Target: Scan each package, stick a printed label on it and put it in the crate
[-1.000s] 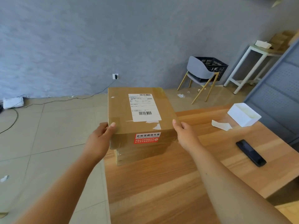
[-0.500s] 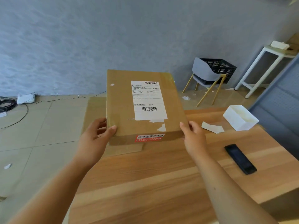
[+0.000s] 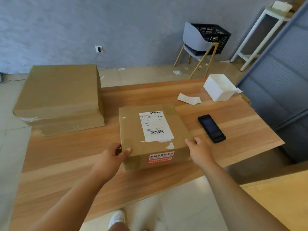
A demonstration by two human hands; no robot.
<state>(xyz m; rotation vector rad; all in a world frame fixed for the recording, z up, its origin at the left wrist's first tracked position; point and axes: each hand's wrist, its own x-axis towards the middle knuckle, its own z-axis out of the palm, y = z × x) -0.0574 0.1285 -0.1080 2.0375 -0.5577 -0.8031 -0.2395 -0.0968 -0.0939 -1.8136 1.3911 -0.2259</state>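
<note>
Package — label-up for scanning, apparently resting near front edge of table; left hand, right hand grip its near corners.

A grey chair and white side table stand near the grey wall.

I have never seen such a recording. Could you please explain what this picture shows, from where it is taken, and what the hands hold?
No machine here: a person works with bare hands, filmed by a camera worn on the head, looking down. The left hand and right hand grip the near corners of a cardboard package with a white label and a red sticker; it seems to rest on the table. Also there: a stack of plain boxes at left, a black handheld device, paper slips and a white box at right. A black crate stands by the chair.
</note>
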